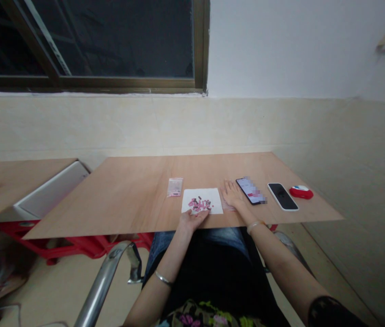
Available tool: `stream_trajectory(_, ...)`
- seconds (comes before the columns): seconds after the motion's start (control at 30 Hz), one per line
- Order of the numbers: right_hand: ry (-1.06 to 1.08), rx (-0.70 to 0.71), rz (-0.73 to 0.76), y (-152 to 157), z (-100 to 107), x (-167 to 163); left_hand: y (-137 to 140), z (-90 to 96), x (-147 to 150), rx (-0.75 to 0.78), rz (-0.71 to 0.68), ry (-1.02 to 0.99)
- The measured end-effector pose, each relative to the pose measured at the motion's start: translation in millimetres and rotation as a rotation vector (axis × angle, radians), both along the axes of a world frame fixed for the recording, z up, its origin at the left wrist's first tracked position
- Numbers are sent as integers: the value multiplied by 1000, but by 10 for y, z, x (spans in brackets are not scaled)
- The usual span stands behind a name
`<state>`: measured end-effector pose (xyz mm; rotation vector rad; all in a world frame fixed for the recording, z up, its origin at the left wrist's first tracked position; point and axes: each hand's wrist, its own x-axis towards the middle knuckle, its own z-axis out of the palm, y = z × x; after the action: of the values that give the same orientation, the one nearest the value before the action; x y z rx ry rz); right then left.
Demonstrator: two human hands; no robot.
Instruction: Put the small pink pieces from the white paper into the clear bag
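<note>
The small pink and dark bits (pixel 199 205) lie loose on the white paper (pixel 212 194) on the desk (pixel 134 190), and a bump from the half-open left hand (pixel 191 220) at its near edge, or the flat, spread right hand (pixel 233 194) beside it, could scatter them.

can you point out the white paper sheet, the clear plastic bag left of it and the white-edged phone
White paper sheet (pixel 214 192): head view, bare upper right part.
Clear plastic bag (pixel 175 185): head view, middle.
White-edged phone (pixel 283 196): head view, dark screen.
</note>
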<state>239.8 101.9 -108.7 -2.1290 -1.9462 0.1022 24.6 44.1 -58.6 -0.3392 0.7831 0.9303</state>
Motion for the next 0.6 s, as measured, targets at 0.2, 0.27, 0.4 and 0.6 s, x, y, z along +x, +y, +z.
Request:
stream_trajectory(0.2, 5, 7, -1, -17, 2, -5, -11, 57, -49, 28, -22, -76)
stream_trajectory(0.27, 9, 18, -7, -14, -9, -5, -10, 70, -55, 27, -25, -71)
stream_trajectory(0.4, 16, 45, -6, -14, -18, 2, -8, 83, -53, 24, -33, -73)
stream_trajectory(0.6, 12, 25, -4, -8, -24, 0, -12, 105, -96, 35, -78, -132)
